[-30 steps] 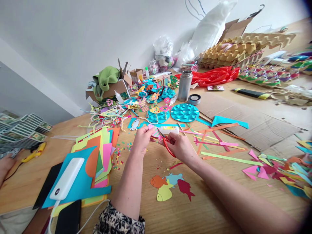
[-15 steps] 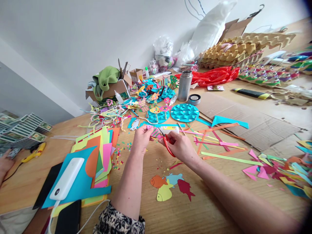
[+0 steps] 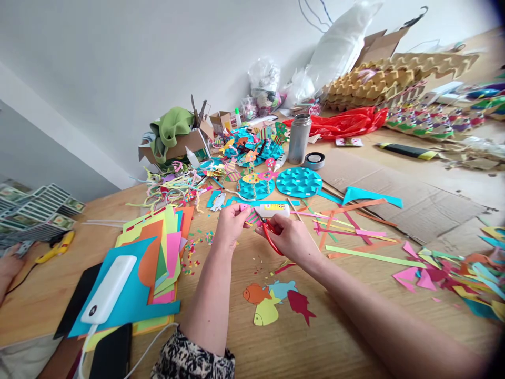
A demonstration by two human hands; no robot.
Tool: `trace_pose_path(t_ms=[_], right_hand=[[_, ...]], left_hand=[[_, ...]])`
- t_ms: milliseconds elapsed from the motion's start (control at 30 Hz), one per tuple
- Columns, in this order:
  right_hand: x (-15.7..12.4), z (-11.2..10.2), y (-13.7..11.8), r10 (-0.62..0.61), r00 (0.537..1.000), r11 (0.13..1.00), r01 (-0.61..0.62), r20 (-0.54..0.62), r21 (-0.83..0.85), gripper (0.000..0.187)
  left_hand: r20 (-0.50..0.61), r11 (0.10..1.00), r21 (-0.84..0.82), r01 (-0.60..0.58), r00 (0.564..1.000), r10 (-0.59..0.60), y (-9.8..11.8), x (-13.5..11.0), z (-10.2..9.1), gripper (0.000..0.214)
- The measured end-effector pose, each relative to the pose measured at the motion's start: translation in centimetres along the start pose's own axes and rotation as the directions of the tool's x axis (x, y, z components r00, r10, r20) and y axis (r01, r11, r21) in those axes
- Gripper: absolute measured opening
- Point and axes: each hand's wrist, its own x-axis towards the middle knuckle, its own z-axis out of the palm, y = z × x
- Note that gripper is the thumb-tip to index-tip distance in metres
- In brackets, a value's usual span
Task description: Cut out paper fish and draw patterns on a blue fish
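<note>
Between the fingers of my left hand (image 3: 232, 227) is a small pink striped paper fish (image 3: 253, 217), partly hidden by the fingers. My right hand (image 3: 294, 238) grips red-handled scissors (image 3: 272, 239), whose blades point at the fish's right edge. Whether the blades touch the paper I cannot tell. Below my hands lie an orange paper fish (image 3: 254, 293), a yellow one (image 3: 266, 311), a light blue one (image 3: 284, 289) and a dark red one (image 3: 301, 307). A white glue bottle (image 3: 275, 210) lies just behind my hands.
Coloured paper sheets (image 3: 165, 263) with a white power bank (image 3: 110, 289) are at left. Paper strips (image 3: 371, 255) and scraps (image 3: 424, 276) lie at right. Behind stand blue egg-carton discs (image 3: 299, 182) and a steel flask (image 3: 300, 139). Another person's hand (image 3: 11, 263) shows at far left.
The pink fish has tilted and sunk slightly in my left fingers. My right hand with the scissors has shifted very slightly. Everything else on the table stays put.
</note>
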Motion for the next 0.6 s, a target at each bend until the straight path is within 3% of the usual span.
trace_pose_path(t_ms=[600], right_hand=[[-0.03,0.00,0.15,-0.028,1.000,0.997,0.028,0.002,-0.078,0.048]], left_hand=[[0.036,0.999,0.040,0.029,0.999,-0.031,0.36,-0.24,0.01,0.022]])
